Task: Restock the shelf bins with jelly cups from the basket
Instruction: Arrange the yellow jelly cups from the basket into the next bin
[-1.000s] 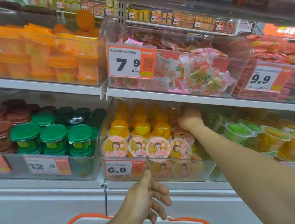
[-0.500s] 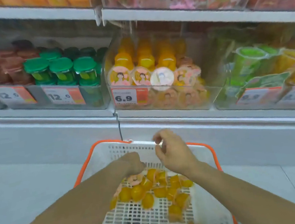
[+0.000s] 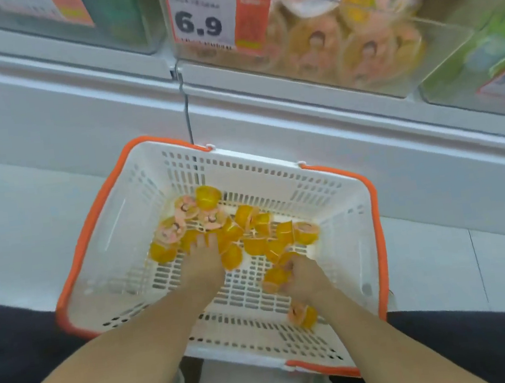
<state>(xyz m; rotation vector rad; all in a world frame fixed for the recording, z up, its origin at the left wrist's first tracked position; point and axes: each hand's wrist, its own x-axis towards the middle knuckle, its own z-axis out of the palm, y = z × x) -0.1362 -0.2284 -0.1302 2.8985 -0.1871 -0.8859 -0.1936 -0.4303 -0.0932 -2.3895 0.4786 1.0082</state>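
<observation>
Inside slotted plastic basket (image 3: 334,201), both hands touch glossy round jelly cups (image 3: 250,223).

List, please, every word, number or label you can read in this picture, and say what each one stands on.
"6.9": price tag on the front of the clear shelf bin of jelly cups.
Small print above and below that number, and on the tag's orange part: too blurred to read.
Second price tag on the bin at upper left: cut off and blurred, unreadable.
Lids of the jelly cups in the basket: pictures only, no legible text.

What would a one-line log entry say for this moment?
stage: picking | left hand: on jelly cups | right hand: grips one cup | basket: below bin
</observation>
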